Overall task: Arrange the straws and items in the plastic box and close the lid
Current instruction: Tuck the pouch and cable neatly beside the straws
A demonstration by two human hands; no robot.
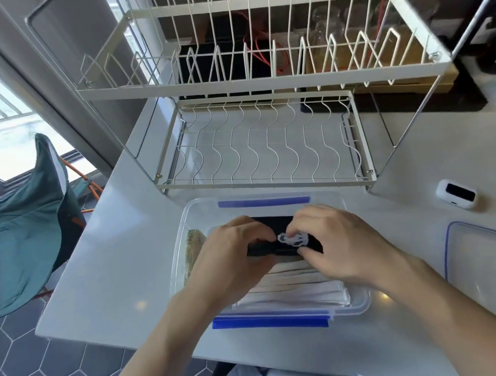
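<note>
A clear plastic box (195, 213) with blue clips stands open on the white table in front of me. Inside lie white paper-wrapped straws (294, 289) along the near side, a tan packet (193, 248) at the left wall, and a black packet with a white logo (279, 245). My left hand (233, 253) grips the black packet's left end. My right hand (339, 242) pinches its right part near the logo. Both hands are inside the box, above the straws. The box's clear lid (485, 254) with a blue seal lies flat on the table to the right.
A white two-tier wire dish rack (258, 85) stands just behind the box. A small white device (455, 194) sits at the right, beyond the lid. The table's left edge drops to a tiled floor with a teal chair (30, 222).
</note>
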